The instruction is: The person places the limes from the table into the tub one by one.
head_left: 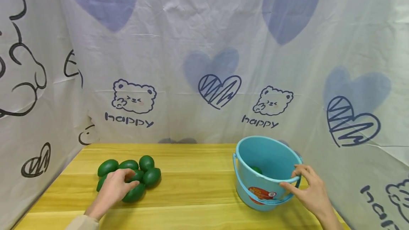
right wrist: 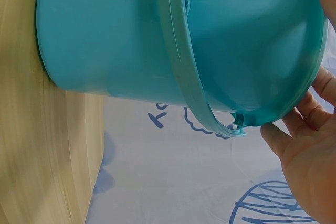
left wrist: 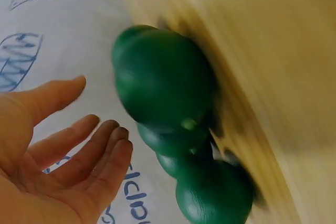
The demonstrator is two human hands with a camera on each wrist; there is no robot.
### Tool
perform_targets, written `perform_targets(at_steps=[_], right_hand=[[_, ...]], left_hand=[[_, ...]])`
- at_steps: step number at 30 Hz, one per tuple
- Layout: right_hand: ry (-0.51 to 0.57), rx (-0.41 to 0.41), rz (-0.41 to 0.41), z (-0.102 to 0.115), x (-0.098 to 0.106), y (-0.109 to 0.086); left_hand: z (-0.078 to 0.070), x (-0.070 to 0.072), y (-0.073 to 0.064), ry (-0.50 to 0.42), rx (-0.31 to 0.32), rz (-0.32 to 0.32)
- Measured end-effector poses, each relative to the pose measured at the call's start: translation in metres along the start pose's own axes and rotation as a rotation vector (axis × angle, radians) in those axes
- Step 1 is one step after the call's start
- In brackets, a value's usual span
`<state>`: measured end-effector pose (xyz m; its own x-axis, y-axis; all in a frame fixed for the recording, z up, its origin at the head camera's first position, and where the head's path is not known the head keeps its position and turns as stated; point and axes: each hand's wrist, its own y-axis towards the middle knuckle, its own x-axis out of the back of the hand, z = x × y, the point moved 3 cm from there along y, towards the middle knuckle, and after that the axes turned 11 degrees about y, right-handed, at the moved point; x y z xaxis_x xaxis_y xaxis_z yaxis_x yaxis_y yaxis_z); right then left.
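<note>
Dark green oval fruits [head_left: 151, 177], avocado-like, lie bunched together at the left of the table. My left hand [head_left: 115, 186] hovers over the near side of the bunch, thumb and fingers apart and nothing between them; in the left wrist view the fingers [left wrist: 113, 153] show beside a large green fruit [left wrist: 163, 77]. On the right stands a light blue bucket [head_left: 252, 191], upright, with a red label and its handle hanging down in front. My right hand [head_left: 311, 189] grips the bucket's right rim, thumb outside and fingers over the edge. One green fruit [head_left: 256, 169] shows inside the bucket.
Beneath everything is a yellow wood-grain table [head_left: 191, 191]. A white cloth [head_left: 179, 66] printed with hearts and bears hangs behind it and along both sides. Bare tabletop separates the fruits from the bucket.
</note>
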<state>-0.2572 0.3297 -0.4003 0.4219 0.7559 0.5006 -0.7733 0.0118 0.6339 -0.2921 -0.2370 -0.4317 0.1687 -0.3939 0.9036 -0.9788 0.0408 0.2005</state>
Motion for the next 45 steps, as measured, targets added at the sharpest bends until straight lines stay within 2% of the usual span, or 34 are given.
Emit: perform_targets(at_steps=[4,8,18,28,37,42,45], right_hand=[[0.000,-0.007,0.001,0.000,0.000,0.000],[0.001,-0.002,-0.003,0.000,0.000,0.000],[-0.001,0.018,-0.010,-0.001,-0.001,-0.001],[-0.006,0.004,-0.009,-0.001,-0.001,0.000],[-0.012,0.001,-0.010,0.000,-0.001,0.000],[-0.014,-0.009,-0.009,0.000,-0.001,-0.001],[-0.017,-0.014,-0.012,0.001,-0.001,-0.001]], left_hand=[[0.004,-0.005,-0.003,0.078,0.009,0.030],[0.006,-0.008,-0.006,0.114,0.028,0.057],[0.009,-0.014,-0.009,0.079,0.079,0.174],[0.011,-0.018,-0.009,0.082,0.086,0.232],[0.009,-0.020,-0.014,0.044,0.105,0.219],[0.011,-0.017,-0.016,0.000,0.124,0.215],[0.011,-0.014,-0.016,-0.013,0.111,0.212]])
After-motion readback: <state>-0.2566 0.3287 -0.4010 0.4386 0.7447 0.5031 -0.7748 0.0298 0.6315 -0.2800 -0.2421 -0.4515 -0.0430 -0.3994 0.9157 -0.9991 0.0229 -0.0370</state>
